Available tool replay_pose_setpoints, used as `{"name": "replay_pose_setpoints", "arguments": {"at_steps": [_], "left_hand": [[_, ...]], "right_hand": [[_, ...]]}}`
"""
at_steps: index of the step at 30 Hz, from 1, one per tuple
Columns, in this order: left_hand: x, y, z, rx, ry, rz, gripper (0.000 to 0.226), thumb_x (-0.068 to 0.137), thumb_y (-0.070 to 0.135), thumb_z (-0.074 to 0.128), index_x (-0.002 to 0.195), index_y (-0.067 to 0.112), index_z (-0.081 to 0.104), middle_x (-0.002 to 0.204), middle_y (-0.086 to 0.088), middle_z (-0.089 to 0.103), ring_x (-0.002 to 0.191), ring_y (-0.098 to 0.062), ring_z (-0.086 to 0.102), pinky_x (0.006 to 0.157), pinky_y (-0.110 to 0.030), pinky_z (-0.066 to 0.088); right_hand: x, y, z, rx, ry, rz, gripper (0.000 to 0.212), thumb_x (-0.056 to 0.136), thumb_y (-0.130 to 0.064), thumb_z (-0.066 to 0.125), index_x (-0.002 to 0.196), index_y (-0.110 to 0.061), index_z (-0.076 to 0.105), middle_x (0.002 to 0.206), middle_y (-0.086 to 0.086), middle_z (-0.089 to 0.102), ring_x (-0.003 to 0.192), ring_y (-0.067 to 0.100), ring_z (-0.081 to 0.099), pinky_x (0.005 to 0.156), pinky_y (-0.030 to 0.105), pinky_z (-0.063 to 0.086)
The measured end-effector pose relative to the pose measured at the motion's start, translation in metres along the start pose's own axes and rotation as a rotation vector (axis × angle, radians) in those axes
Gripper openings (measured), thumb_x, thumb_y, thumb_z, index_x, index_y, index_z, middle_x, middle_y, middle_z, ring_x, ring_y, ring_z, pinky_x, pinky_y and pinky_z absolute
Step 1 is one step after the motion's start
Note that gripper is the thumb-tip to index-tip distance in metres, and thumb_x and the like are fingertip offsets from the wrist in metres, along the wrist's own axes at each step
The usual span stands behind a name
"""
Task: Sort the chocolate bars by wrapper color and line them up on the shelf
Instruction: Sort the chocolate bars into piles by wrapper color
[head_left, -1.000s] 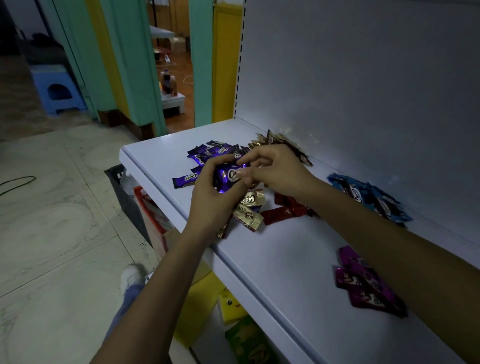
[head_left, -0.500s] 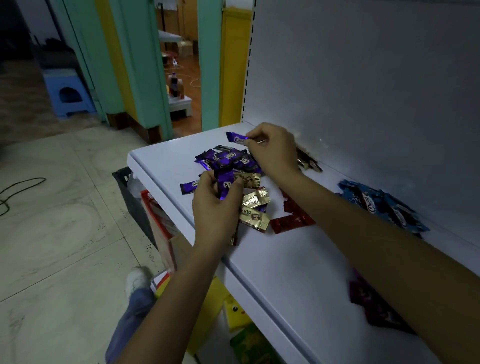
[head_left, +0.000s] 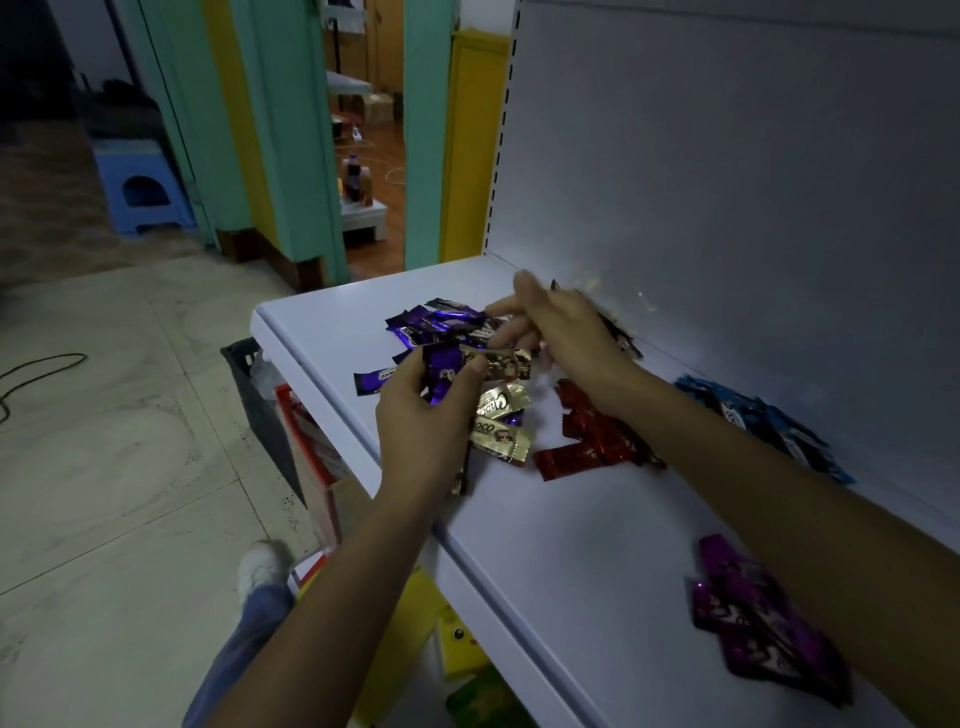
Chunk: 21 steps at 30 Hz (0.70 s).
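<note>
Left hand (head_left: 423, 415) grips purple bars (head_left: 441, 371); right hand (head_left: 561, 332), fingers loose, is nearer the purple pile (head_left: 436, 325) just beyond, its bars lying crosswise.

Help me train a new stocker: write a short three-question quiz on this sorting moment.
1. True or false: the red bars lie between the gold bars and the blue bars.
2. Which wrapper colour is in the left hand grip? A red, B purple, C blue.
3. Fill in: the group nearest the camera on the shelf is ____.
Key: 1 true; 2 B, a purple bar; 3 the magenta bars.
</note>
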<state>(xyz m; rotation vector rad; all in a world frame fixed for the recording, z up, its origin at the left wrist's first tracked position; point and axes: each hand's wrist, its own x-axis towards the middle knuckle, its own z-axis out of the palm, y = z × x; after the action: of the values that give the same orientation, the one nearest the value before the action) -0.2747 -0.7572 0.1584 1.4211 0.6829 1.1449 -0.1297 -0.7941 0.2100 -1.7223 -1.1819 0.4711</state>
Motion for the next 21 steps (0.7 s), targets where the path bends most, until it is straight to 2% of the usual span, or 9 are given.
{"name": "replay_pose_setpoints", "arguments": {"at_steps": [3,6,7,9,12,16,17,19,21], "left_hand": [[-0.002,-0.001,-0.001,0.032,-0.03,0.026,0.004,0.085,0.034,0.066,0.089,0.032,0.067,0.088,0.0,0.072,0.088,-0.023,0.067,0.084,-0.054,0.052],[-0.004,0.001,-0.001,0.071,-0.059,0.032,0.01,0.087,0.034,0.065,0.092,0.026,0.067,0.085,-0.002,0.072,0.084,-0.025,0.067,0.08,-0.051,0.053],[-0.005,0.001,0.0,0.067,-0.065,0.023,0.004,0.089,0.03,0.066,0.092,0.028,0.067,0.085,-0.001,0.072,0.083,-0.023,0.068,0.08,-0.05,0.054],[-0.006,0.001,0.0,0.075,-0.059,0.011,0.009,0.09,0.024,0.064,0.089,0.033,0.064,0.083,0.001,0.072,0.082,-0.02,0.069,0.079,-0.047,0.055],[-0.006,0.001,0.002,0.115,-0.071,0.015,0.009,0.091,0.026,0.063,0.087,0.034,0.062,0.082,0.001,0.072,0.08,-0.019,0.069,0.078,-0.048,0.055],[-0.004,-0.002,0.003,0.154,-0.045,0.034,0.011,0.091,0.027,0.063,0.084,0.035,0.061,0.082,0.0,0.071,0.08,-0.021,0.068,0.077,-0.049,0.054],[-0.004,-0.002,0.004,0.155,-0.034,0.036,0.012,0.091,0.027,0.063,0.083,0.036,0.061,0.082,0.0,0.071,0.08,-0.023,0.068,0.077,-0.049,0.054],[-0.004,-0.003,0.005,0.158,-0.016,0.045,0.013,0.091,0.027,0.062,0.083,0.037,0.06,0.081,0.0,0.071,0.079,-0.023,0.067,0.076,-0.048,0.054],[-0.003,-0.003,0.005,0.168,-0.016,0.057,0.012,0.092,0.027,0.061,0.084,0.036,0.06,0.081,0.002,0.07,0.078,-0.02,0.067,0.074,-0.044,0.053]], "right_hand": [[-0.026,0.001,-0.01,0.022,-0.147,-0.019,0.014,0.089,-0.016,0.062,0.1,-0.011,0.07,0.095,0.005,0.071,0.079,0.006,0.067,0.066,0.012,0.051],[-0.031,0.006,-0.019,0.085,-0.114,0.051,0.011,0.086,-0.009,0.065,0.095,-0.012,0.07,0.086,0.006,0.071,0.065,0.005,0.062,0.053,0.016,0.045],[-0.03,0.009,-0.023,0.086,-0.059,0.085,0.01,0.087,-0.01,0.064,0.096,-0.012,0.069,0.084,0.003,0.07,0.061,0.002,0.059,0.05,0.016,0.043],[-0.023,0.018,-0.033,0.116,0.118,0.167,0.009,0.089,-0.01,0.062,0.095,-0.014,0.069,0.084,-0.001,0.068,0.064,0.005,0.061,0.049,0.016,0.045],[-0.003,0.037,-0.051,0.146,0.407,0.28,0.012,0.087,-0.004,0.064,0.085,-0.014,0.069,0.088,0.007,0.069,0.062,0.012,0.061,0.054,0.02,0.052],[0.026,0.056,-0.061,-0.3,0.61,0.152,0.013,0.087,-0.011,0.061,0.094,-0.014,0.072,0.095,0.0,0.071,0.066,0.005,0.06,0.063,0.013,0.049],[0.031,0.058,-0.06,-0.42,0.622,0.115,0.015,0.089,-0.013,0.06,0.096,-0.015,0.072,0.096,-0.002,0.071,0.071,0.008,0.062,0.065,0.016,0.049],[0.04,0.062,-0.055,-0.634,0.593,0.076,0.017,0.091,-0.016,0.056,0.096,-0.017,0.072,0.096,-0.002,0.071,0.08,0.014,0.063,0.066,0.023,0.046],[0.047,0.069,-0.049,-0.769,0.487,0.063,0.018,0.091,-0.014,0.054,0.093,-0.016,0.072,0.094,0.002,0.07,0.082,0.019,0.063,0.065,0.026,0.045]]}}
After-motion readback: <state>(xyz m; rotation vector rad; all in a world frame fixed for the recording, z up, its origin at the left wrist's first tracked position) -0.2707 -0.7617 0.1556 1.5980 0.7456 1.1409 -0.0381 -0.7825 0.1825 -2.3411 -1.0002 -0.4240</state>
